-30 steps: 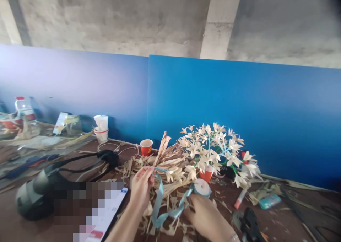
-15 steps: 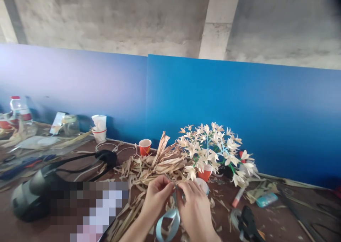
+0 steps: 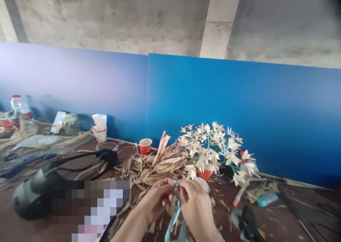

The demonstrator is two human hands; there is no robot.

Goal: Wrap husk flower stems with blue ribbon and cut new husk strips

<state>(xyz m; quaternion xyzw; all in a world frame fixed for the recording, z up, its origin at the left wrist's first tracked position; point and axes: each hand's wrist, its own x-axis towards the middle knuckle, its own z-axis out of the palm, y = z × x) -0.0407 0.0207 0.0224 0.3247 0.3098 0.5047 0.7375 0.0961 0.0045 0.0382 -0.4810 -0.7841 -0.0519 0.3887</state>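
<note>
Light blue ribbon (image 3: 173, 220) hangs in a loop below my two hands, its upper end pinched between the fingertips. My left hand (image 3: 157, 199) grips it near the top with thumb and forefinger. From the other side, my right hand (image 3: 196, 203) pinches the same spot, fingers curled. Whatever else is at the fingertips is too small to make out. Just behind the hands lie dry corn husks (image 3: 160, 162). Beyond my right hand, a bunch of cream husk flowers (image 3: 210, 144) stands in a red paper cup (image 3: 205, 171), with a white roll (image 3: 203, 183) in front.
A black glue gun (image 3: 249, 220), a blue packet (image 3: 268, 199) and a glue stick (image 3: 239, 196) lie to the right. On the left are a dark strapped headset (image 3: 34, 195), a blurred-out screen (image 3: 103, 213), a red cup (image 3: 145, 148) and white cups (image 3: 100, 132). A blue panel (image 3: 226, 92) stands behind.
My left hand has turned, its lower fingers loosening. The ribbon's round loop has dropped into longer hanging strands, while a bit of blue now shows at the fingertips.
</note>
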